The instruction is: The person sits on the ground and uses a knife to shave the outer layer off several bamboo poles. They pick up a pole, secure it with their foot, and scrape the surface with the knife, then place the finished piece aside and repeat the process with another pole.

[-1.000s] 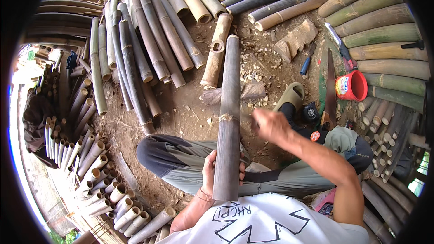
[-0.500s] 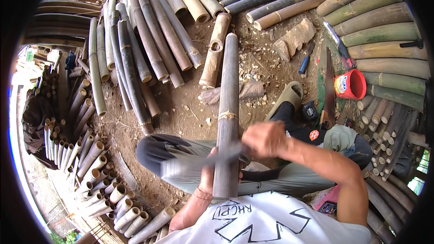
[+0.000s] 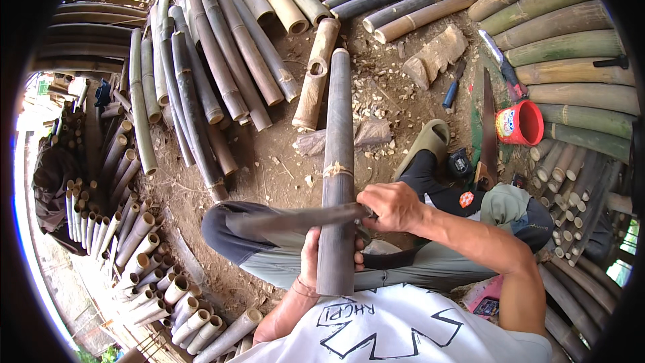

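A dark grey bamboo pole (image 3: pixel 337 134) slopes from my lap toward the ground, its far end near a short bamboo piece with a hole (image 3: pixel 318 67). My left hand (image 3: pixel 310 255) is wrapped around its near part from below, thumb on the left side and fingertips showing on the right. In my right hand (image 3: pixel 396 207) the fingers are closed round the handle of a machete (image 3: pixel 295 220). Its long blade lies crosswise over the pole, just below the pale node ring, pointing left over my knee. The blade's tip is smeared by motion.
Bamboo poles (image 3: pixel 225 47) lie in rows ahead; green poles (image 3: pixel 571 47) line the right. A red bucket (image 3: pixel 519 124), a handsaw (image 3: pixel 488 128) and a blue-handled chisel-like tool (image 3: pixel 453 87) sit at right. Cut bamboo tubes (image 3: pixel 144 255) are stacked left. Wood chips litter the ground.
The machete blade has swung to a more level angle, its tip higher and farther left. My right hand is slightly changed in pose; the left hand keeps its hold on the pole.
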`<state>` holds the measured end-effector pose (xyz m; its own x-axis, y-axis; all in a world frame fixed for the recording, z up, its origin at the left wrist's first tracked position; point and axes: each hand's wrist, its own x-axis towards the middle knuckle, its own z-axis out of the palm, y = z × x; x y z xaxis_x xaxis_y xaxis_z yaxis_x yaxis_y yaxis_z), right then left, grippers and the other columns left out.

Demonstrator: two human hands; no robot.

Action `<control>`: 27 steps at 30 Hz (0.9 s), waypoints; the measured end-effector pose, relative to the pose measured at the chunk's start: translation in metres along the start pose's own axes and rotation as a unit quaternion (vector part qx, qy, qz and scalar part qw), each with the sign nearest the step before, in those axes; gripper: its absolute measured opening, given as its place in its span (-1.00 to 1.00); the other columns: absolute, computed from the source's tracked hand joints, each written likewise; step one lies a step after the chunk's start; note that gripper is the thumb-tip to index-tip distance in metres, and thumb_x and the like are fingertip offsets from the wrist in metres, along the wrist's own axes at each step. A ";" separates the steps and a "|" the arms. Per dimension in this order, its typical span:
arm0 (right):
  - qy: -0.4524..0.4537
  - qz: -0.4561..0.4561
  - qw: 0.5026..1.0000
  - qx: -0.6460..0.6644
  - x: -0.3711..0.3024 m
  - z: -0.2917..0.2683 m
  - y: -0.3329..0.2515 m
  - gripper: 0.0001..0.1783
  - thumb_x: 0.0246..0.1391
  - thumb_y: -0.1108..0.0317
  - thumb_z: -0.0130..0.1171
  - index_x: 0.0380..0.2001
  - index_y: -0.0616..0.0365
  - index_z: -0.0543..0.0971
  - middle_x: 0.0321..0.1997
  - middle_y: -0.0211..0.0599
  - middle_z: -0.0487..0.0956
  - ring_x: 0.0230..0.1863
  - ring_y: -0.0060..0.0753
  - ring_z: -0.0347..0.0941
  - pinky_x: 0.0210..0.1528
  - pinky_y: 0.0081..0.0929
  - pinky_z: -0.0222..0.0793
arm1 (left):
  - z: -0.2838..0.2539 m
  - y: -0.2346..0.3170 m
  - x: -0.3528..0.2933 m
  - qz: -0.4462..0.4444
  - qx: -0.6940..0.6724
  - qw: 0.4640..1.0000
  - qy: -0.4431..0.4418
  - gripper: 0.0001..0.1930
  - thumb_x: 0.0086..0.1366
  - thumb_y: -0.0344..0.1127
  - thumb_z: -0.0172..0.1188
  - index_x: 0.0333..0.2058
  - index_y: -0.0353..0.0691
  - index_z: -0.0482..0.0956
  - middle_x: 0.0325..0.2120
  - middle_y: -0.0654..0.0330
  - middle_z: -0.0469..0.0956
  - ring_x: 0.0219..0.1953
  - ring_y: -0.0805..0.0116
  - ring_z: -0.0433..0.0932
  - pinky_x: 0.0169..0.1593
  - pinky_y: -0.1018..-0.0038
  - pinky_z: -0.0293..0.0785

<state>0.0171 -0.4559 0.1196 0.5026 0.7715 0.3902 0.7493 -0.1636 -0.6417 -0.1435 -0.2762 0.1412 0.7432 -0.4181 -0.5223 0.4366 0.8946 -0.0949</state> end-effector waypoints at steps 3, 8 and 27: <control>-0.059 0.222 0.969 -0.085 -0.001 0.016 0.034 -0.83 0.06 0.33 0.29 -0.38 0.14 0.51 -0.59 -0.22 0.50 -0.63 -0.19 0.53 -0.61 -0.27 0.49 | 0.003 0.001 -0.001 -0.006 -0.003 1.000 0.009 -0.22 0.38 0.36 -0.12 0.19 -0.31 0.35 -0.14 -0.10 0.58 -0.22 0.01 0.66 -0.10 0.08 0.67; 0.018 -0.023 0.999 -0.046 0.000 0.008 -0.002 -0.72 0.03 0.22 0.35 -0.43 0.12 0.47 -0.57 -0.34 0.48 -0.60 -0.32 0.51 -0.61 -0.35 0.50 | -0.003 0.002 0.001 -0.021 -0.015 1.000 -0.013 -0.12 0.31 0.46 -0.12 0.21 -0.31 0.34 -0.15 -0.07 0.58 -0.23 0.03 0.65 -0.19 0.12 0.69; -0.065 0.300 0.950 -0.057 0.006 0.009 0.035 -0.71 -0.12 0.31 0.38 -0.36 0.14 0.50 -0.51 -0.27 0.54 -0.55 -0.23 0.57 -0.60 -0.28 0.49 | 0.007 0.005 -0.005 0.004 -0.043 0.999 -0.011 -0.19 0.36 0.31 -0.13 0.21 -0.40 0.34 -0.10 -0.16 0.57 -0.18 -0.06 0.65 -0.15 0.08 0.68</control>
<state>0.0422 -0.4514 0.0933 0.8020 0.5865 -0.1129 0.3901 -0.6576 -0.6446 -0.1417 -0.2712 0.1488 0.7578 -0.4139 -0.5044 0.3862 0.9076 -0.1646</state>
